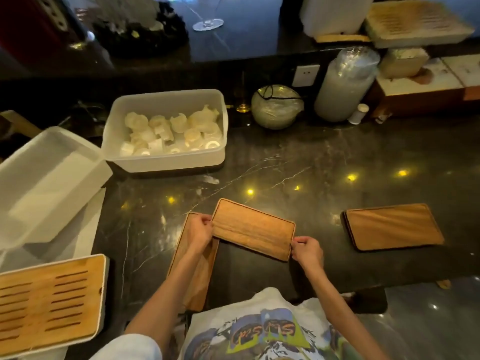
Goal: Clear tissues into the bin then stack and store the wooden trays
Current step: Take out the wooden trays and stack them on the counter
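Observation:
A flat wooden tray is held between both hands just above the dark marble counter. My left hand grips its left short edge and my right hand grips its right short edge. Under my left forearm a second wooden tray lies lengthwise near the counter's front edge, partly hidden by the arm and by the held tray's corner. A third wooden tray rests on the counter to the right, seemingly on top of another.
A white tub of rolled white tissues stands at the back left, with an empty white tub beside it. A slatted bamboo tray sits at the front left. A wrapped bowl and wrapped cylinder stand at the back.

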